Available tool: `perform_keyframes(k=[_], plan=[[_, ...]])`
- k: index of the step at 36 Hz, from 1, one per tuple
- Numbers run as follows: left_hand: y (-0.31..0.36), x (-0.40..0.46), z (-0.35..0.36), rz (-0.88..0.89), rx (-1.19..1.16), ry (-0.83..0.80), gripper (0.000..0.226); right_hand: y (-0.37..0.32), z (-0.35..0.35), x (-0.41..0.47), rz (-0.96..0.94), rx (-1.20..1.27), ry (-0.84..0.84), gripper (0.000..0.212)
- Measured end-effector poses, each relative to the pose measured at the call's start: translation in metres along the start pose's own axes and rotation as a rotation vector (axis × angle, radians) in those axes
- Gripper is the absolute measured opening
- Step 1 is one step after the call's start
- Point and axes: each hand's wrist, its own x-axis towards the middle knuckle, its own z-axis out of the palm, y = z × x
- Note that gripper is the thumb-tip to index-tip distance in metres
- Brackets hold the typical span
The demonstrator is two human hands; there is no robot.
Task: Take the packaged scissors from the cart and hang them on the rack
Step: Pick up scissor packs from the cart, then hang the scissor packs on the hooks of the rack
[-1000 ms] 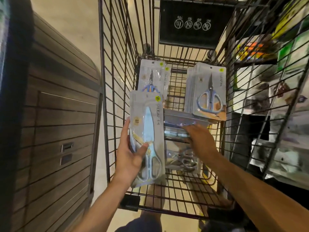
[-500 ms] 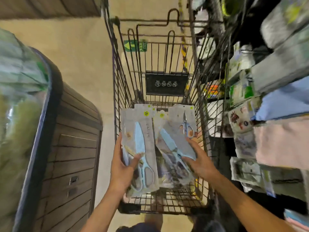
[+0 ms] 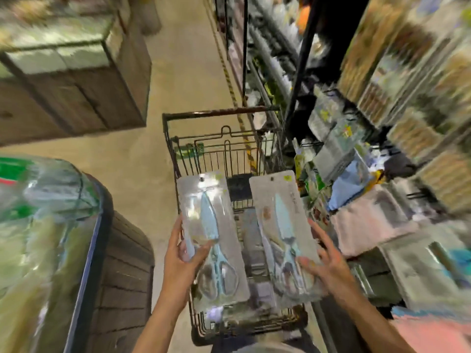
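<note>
Pinching one scissors pack [image 3: 212, 240] in our left hand [image 3: 182, 263] and another pack [image 3: 283, 233] in our right hand [image 3: 328, 266], both clear above the cart [image 3: 219, 115], we should keep their top holes upright for the rack.

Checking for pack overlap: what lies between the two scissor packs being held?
In the head view, a gap separates the left pack from the right pack; through it show only the cart wire and blurred goods inside.
</note>
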Motion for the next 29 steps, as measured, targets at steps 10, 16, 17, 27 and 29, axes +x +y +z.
perform_keyframes(k=[10,16,17,27,29], plan=[[0.025,-0.062,0.049,0.110,0.045,-0.198,0.095,-0.013,-0.026,-0.085,-0.167,-0.005,0.276,0.087],[0.022,-0.114,0.083,0.155,0.165,-0.320,0.090,-0.009,-0.049,-0.160,-0.215,0.016,0.473,0.080],[0.022,-0.122,0.088,0.164,0.179,-0.346,0.091,-0.008,-0.053,-0.172,-0.223,0.009,0.502,0.080],[0.021,-0.196,0.136,0.269,0.233,-0.627,0.084,-0.004,-0.076,-0.301,-0.314,-0.039,0.761,0.077],[0.018,-0.208,0.144,0.280,0.238,-0.702,0.083,-0.003,-0.075,-0.326,-0.315,-0.045,0.828,0.077]])
